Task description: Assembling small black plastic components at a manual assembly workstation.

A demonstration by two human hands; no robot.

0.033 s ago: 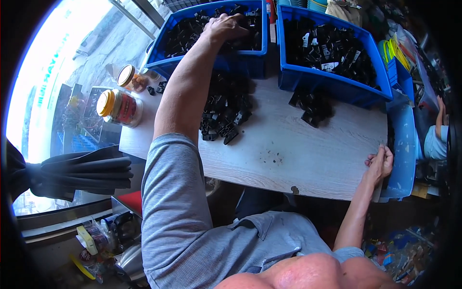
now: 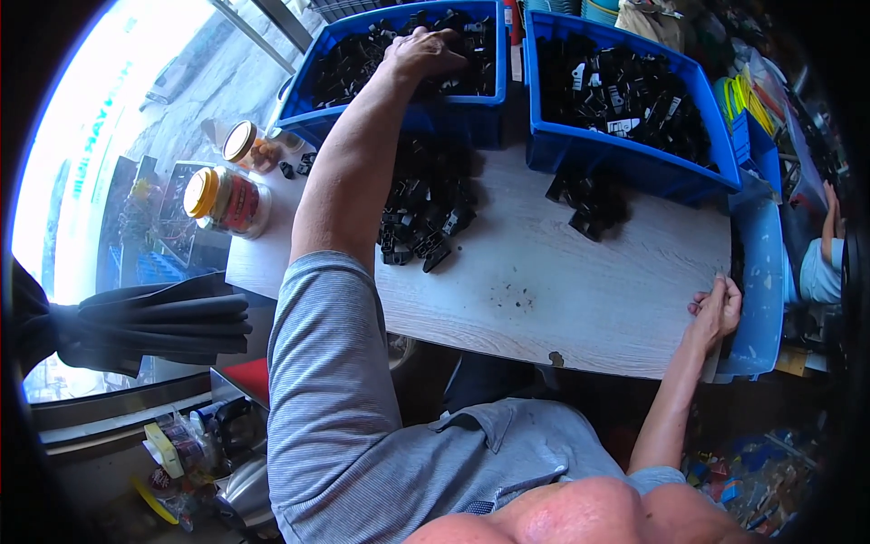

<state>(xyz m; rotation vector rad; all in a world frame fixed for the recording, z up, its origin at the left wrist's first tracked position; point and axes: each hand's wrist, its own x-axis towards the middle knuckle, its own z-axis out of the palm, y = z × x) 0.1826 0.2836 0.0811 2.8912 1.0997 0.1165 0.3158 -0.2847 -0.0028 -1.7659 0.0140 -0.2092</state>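
Note:
My left hand (image 2: 422,54) reaches into the blue bin (image 2: 500,54) at the back left, over a heap of small black plastic parts (image 2: 349,65). Its thumb and forefinger look apart; the other fingertips are hidden among the parts. At the table's right edge, beside a lighter blue container (image 2: 761,281), rests my right hand (image 2: 716,310) with its fingers curled in. What it holds, if anything, is too small to make out. A pile of black parts (image 2: 424,216) lies on the table below my left arm.
Another blue bin (image 2: 625,172) full of black parts stands at the back right, with a smaller pile (image 2: 589,207) before it. Two lidded plastic jars (image 2: 240,201) (image 2: 263,154) stand at the table's left. Dark crumbs (image 2: 512,297) dot the pale tabletop (image 2: 625,290). Another person's arm (image 2: 828,222) shows far right.

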